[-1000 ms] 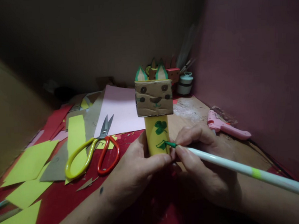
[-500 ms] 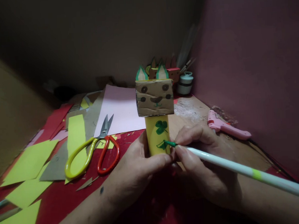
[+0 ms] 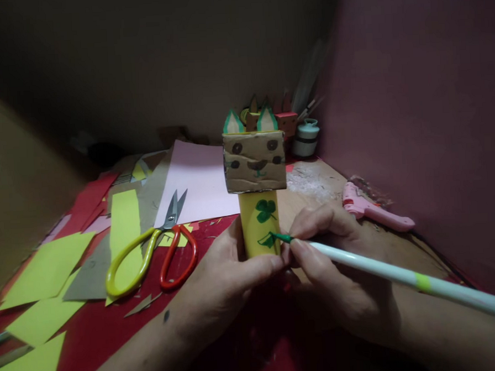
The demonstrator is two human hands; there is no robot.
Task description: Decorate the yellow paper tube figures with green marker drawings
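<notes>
My left hand [image 3: 235,274] is wrapped round the lower part of a cardboard cat figure [image 3: 255,177], its thumb across the front. The figure has a boxy brown head with a drawn face, two green-edged pointed ears and a yellow tube body. On the body are a solid green clover and, below it, a partly filled green shape. A white marker pen [image 3: 384,267] with a green tip is pinched in my right hand [image 3: 334,258]. Its tip touches the yellow body at the lower shape's right corner.
Scissors [image 3: 172,220] with yellow and red handles lie to the left, among yellow paper pieces [image 3: 48,268]. Behind is a pink sheet [image 3: 201,177]. A pink glue gun [image 3: 375,212] rests at the right, and a pale blue-green pot [image 3: 306,138] stands at the back.
The view has shifted slightly, so everything sits a little further left. The pen's rear end has tilted up a little. Both hands keep their grips.
</notes>
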